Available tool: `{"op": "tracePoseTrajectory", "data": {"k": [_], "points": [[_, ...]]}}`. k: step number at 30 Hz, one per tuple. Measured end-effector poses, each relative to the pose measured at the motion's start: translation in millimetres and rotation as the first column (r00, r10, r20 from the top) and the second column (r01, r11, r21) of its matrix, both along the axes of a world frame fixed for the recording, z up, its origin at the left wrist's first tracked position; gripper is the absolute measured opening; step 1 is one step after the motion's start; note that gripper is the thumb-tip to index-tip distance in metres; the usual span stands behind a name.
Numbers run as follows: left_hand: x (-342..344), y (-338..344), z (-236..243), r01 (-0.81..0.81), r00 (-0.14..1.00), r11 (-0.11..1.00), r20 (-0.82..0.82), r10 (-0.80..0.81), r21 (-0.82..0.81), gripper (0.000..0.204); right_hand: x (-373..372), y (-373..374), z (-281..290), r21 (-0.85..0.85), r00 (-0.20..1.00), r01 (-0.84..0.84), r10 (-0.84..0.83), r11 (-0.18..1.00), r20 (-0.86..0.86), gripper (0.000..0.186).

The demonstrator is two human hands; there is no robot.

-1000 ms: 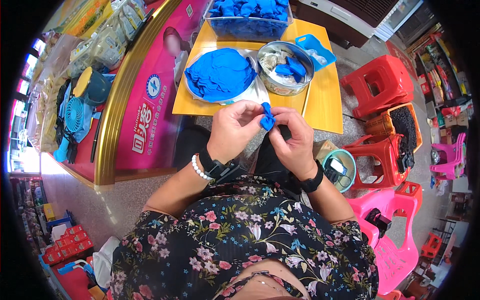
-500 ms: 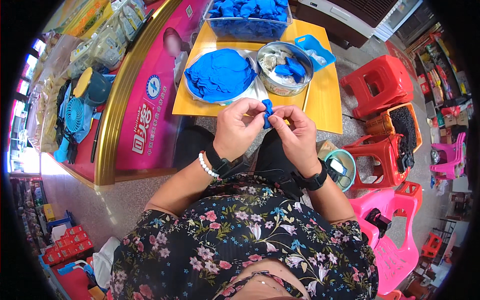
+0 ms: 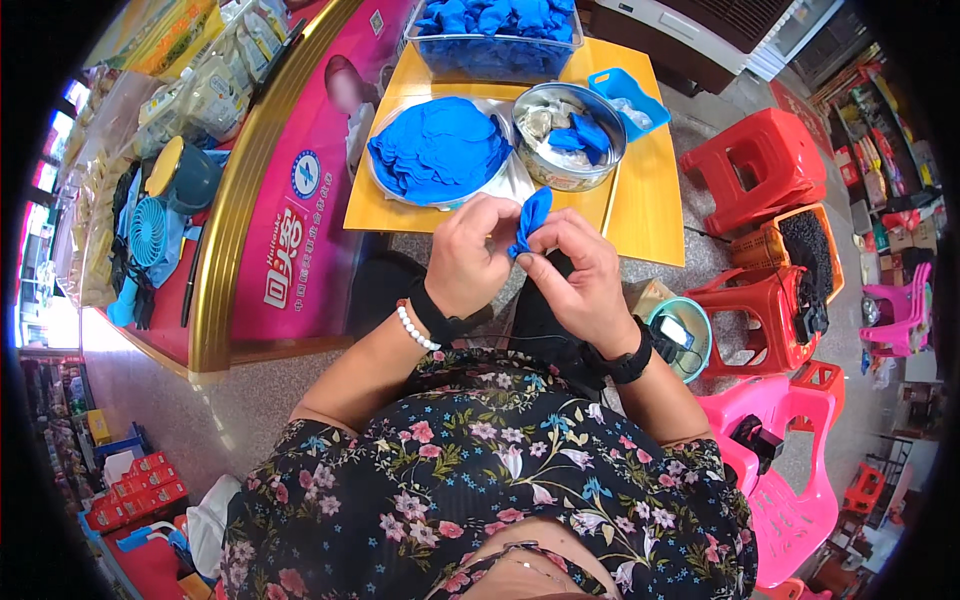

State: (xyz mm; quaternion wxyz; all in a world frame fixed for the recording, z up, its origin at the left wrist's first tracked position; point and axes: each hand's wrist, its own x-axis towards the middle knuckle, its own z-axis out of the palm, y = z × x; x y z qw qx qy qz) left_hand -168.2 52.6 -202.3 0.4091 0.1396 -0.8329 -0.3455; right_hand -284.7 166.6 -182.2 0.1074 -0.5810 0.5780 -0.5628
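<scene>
A small, gathered piece of blue cloth-like material point(image 3: 535, 212) is pinched between my two hands above the near edge of the yellow table point(image 3: 645, 210). Its upper end fans out, while its lower end is bunched between the fingertips. My left hand point(image 3: 468, 252) grips it from one side, with its fingertips partly hidden. From the other side, my right hand point(image 3: 585, 265) holds it between thumb and fingers. Beyond them lies a plate point(image 3: 497, 193) heaped with flat blue pieces point(image 3: 440, 148). Beside it stands a round tin point(image 3: 570, 180) with whitish contents and several blue pieces.
At the table's back sits a clear bin point(image 3: 495, 58) full of bunched blue pieces, with a small blue basket point(image 3: 650, 105) to its right. A pink, gold-edged counter point(image 3: 285, 230) flanks me on the left. Red stools point(image 3: 755, 165) and a pink chair point(image 3: 790, 500) stand right.
The blue piece has turned between my fingers; its upper end now stands taller and more fanned out. My right hand has shifted slightly left, closer to my left hand.
</scene>
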Motion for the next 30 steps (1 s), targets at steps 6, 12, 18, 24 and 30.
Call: {"op": "tracePoseTrajectory", "data": {"k": [6, 12, 18, 24, 30], "points": [[4.2, -3.1, -3.0, 0.350, 0.937, 0.646, -0.253, -0.243, 0.678, 0.013, 3.4, 1.4, -8.8, 0.087, 0.950, -0.060, 0.031, 0.994, 0.310, 0.009], [6.8, -15.7, 2.7, 0.412, 0.885, 0.418, -0.246, -0.394, 0.810, 0.014, 2.2, 3.8, -10.4, 0.076, 0.943, -0.085, 0.055, 0.993, 0.328, 0.010], [-1.0, -8.7, -7.0, 0.488, 0.865, 0.456, -0.343, -0.367, 0.744, 0.010, 4.3, 3.0, -9.5, 0.053, 0.974, -0.052, 0.039, 0.997, 0.224, 0.011], [-7.9, 8.4, -4.2, 0.442, 0.895, 0.496, -0.401, -0.194, 0.747, 0.008, 2.3, 3.4, 0.3, 0.100, 0.985, -0.093, 0.077, 0.991, 0.155, 0.014], [-11.9, 9.7, 4.5, 0.292, 0.955, 0.660, -0.254, -0.156, 0.693, 0.015, -3.7, 1.3, -2.0, 0.101, 0.983, -0.103, 0.086, 0.990, 0.161, 0.015]]}}
